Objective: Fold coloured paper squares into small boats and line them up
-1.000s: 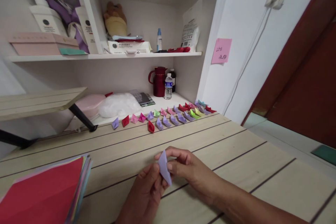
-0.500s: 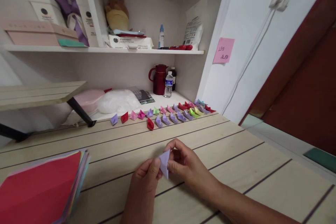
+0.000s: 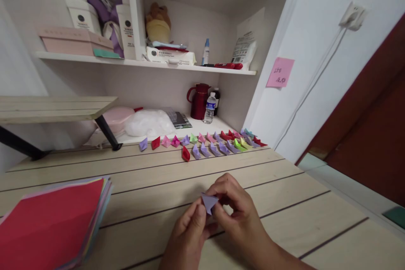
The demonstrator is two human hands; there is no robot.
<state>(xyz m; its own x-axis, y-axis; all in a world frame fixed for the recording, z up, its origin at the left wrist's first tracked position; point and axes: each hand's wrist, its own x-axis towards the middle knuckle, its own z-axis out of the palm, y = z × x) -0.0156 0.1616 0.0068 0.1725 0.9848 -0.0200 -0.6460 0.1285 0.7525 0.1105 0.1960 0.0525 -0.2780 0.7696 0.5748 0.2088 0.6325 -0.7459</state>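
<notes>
A small folded piece of lavender paper (image 3: 209,202) is held between both hands over the wooden table. My left hand (image 3: 190,228) pinches it from the left, thumb on top. From the right, my right hand (image 3: 237,206) grips its other side with thumb and curled fingers. The paper shows a triangular face; its underside is hidden by the fingers. Beyond the hands stand two rows of folded paper boats (image 3: 214,148) in purple, red, pink, green, yellow and blue.
A stack of coloured paper (image 3: 60,219), red on top, lies at the left. Behind it is a small raised stand (image 3: 57,107) with black legs. A red jug (image 3: 199,103) and water bottle (image 3: 209,109) stand in the shelf unit. A pink note (image 3: 280,72) hangs on the wall.
The lavender paper has been turned between my fingers, from an upright triangle to one with its wide edge up. Both hands sit slightly further right and lower in view; the camera has shifted.
</notes>
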